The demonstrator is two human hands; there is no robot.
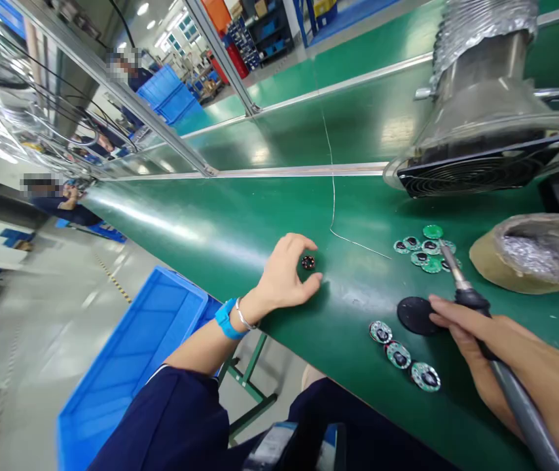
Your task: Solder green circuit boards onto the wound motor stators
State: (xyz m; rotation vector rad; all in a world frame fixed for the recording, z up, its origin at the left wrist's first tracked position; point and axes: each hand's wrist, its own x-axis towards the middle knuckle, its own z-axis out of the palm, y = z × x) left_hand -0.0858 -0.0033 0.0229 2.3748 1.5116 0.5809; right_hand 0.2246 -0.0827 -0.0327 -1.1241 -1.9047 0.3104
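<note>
Gripped in the right hand [510, 356], a soldering iron [473, 299] pointed at clustered round boards [431, 247]. The left hand [285, 276], thumb and fingers parted, curved around a small part [308, 262] on the green table [240, 212]; a black disc [413, 315] and three boards [398, 355] lay near the right hand.

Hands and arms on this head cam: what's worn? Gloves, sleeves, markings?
No gloves. Left hand: bright blue wristband, silvery bangle, dark navy sleeve with a thin white line near its edge. Right hand: bare, no sleeve or jewellery in view.
</note>
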